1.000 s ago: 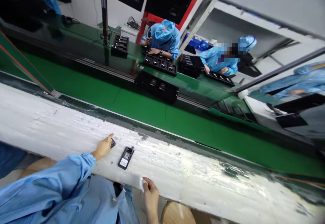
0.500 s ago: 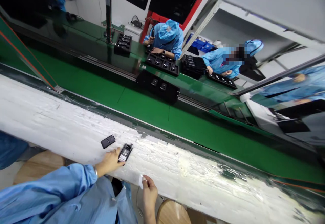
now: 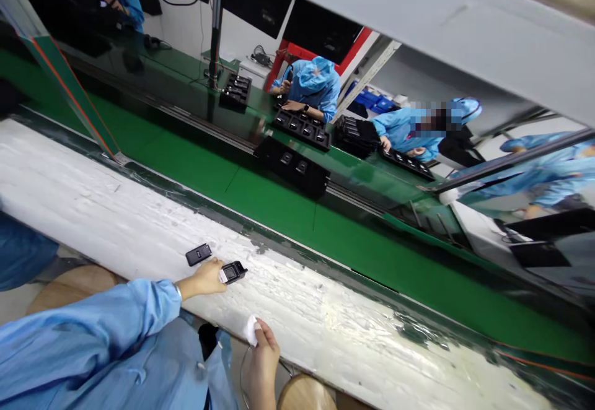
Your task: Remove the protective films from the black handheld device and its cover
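Note:
My left hand (image 3: 204, 279) reaches out of a blue sleeve and is closed on a small black handheld device (image 3: 233, 271) lying on the worn white ledge (image 3: 325, 323). A second, smaller black piece (image 3: 198, 254) lies on the ledge just beyond my left hand, untouched. My right hand (image 3: 260, 360) stays low at the ledge's near edge, pinching a small white cloth (image 3: 251, 330).
Beyond the ledge runs a green conveyor belt (image 3: 260, 199) with a black tray (image 3: 295, 168) on it. Across the belt, people in blue coats and caps work over more black trays (image 3: 302, 127). A wooden stool (image 3: 304, 394) is below me.
My left hand left the smaller black piece on the ledge, moved right and took hold of the handheld device, turning it. My right hand lowered slightly with the white cloth. The view tilted.

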Demonstrator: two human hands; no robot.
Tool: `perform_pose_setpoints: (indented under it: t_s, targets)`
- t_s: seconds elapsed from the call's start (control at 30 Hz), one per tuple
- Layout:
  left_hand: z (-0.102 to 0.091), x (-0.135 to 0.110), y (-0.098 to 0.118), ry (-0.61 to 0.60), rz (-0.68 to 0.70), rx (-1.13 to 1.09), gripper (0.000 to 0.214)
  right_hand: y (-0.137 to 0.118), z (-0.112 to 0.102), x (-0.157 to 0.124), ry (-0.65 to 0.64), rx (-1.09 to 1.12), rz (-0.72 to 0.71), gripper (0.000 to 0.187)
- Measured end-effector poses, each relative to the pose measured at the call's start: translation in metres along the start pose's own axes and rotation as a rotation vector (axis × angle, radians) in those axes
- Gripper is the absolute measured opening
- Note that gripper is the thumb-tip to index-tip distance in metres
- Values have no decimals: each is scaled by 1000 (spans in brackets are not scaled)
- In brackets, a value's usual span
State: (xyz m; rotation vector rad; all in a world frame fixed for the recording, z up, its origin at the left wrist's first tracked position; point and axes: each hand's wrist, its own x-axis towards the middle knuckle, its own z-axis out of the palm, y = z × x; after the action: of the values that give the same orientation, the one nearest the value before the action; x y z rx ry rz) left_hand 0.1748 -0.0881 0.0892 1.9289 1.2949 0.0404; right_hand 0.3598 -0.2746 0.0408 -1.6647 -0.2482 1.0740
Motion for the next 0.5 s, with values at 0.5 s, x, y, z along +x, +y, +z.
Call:
perform_pose_setpoints:
  t_s: [0.5]
  targets:
    - [-82,-73,54,-87,145,-582,41,-84,51,-37,-338,560,144,41]
